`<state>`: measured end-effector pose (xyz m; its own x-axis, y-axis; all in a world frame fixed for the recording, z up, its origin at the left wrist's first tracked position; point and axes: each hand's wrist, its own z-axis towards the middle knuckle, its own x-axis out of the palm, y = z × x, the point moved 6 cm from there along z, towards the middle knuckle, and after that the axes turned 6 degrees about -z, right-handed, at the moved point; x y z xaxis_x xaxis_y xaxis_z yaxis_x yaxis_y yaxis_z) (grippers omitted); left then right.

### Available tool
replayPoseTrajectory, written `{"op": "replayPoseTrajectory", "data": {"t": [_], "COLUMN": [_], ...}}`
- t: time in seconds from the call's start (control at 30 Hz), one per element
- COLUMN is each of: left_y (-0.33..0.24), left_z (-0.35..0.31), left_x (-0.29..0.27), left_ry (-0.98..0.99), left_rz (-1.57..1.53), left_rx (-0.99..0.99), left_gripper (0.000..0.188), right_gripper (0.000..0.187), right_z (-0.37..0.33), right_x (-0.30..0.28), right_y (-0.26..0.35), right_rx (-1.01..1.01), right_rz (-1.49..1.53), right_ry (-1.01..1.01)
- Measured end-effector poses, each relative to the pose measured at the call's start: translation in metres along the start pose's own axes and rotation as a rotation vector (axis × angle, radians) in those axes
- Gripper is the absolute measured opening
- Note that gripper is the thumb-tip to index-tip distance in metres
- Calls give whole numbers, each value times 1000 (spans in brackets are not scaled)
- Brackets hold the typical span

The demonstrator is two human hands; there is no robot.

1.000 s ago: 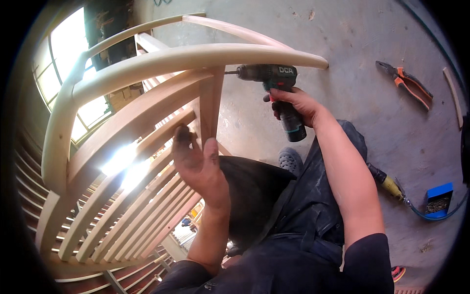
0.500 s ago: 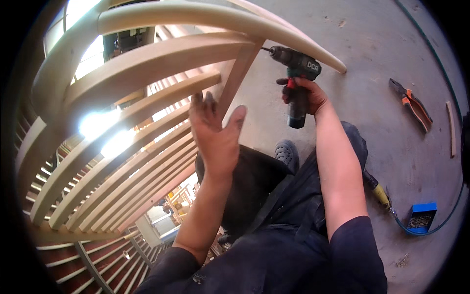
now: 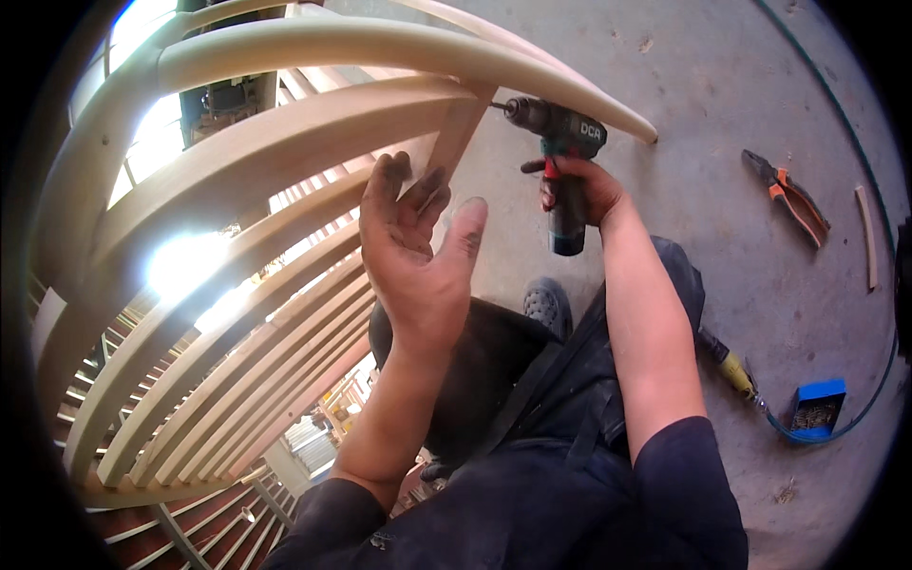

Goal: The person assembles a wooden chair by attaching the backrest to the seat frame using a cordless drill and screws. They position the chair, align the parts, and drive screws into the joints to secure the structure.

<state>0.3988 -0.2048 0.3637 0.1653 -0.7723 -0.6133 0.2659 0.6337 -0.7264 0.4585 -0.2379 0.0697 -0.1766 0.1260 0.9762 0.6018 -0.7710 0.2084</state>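
My right hand (image 3: pixel 581 190) is wrapped round the grip of a dark cordless drill (image 3: pixel 560 133). The drill's bit points left, its tip at or very near a flat wooden rail (image 3: pixel 463 128) of a slatted wooden frame; whether it touches, I cannot tell. My left hand (image 3: pixel 418 242) is raised in front of the slats, palm up, with its fingers apart and curled a little and nothing in it. Beside that hand run several pale wooden slats (image 3: pixel 256 223). Above them arches a thick rounded wooden bar (image 3: pixel 380 43), which reaches over the drill.
Pliers with orange-black handles (image 3: pixel 793 199) lie on the concrete floor at the right, near a thin wood strip (image 3: pixel 866 237). Closer to me are a yellow-black air tool (image 3: pixel 731 369) on a green hose (image 3: pixel 864 408) and a blue box (image 3: pixel 819 408) of small metal fasteners.
My left hand has turned its palm upward and its fingers have curled more. The view has shifted slightly; the drill stays in my right hand by the rail.
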Motion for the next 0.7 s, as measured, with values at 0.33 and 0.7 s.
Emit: {"op": "replayPoseTrajectory", "data": {"t": [0.33, 0.7], "left_y": [-72, -76], "left_z": [62, 89], "left_x": [-65, -83], "left_ry": [-182, -23], "left_rz": [-620, -909], "left_rx": [-27, 237], "left_gripper": [59, 94], "right_gripper": [32, 64], "right_z": [-5, -21], "right_x": [53, 98], "right_y": [-33, -33], "right_rx": [-5, 11], "right_rz": [147, 35], "right_ry": [-42, -67]}}
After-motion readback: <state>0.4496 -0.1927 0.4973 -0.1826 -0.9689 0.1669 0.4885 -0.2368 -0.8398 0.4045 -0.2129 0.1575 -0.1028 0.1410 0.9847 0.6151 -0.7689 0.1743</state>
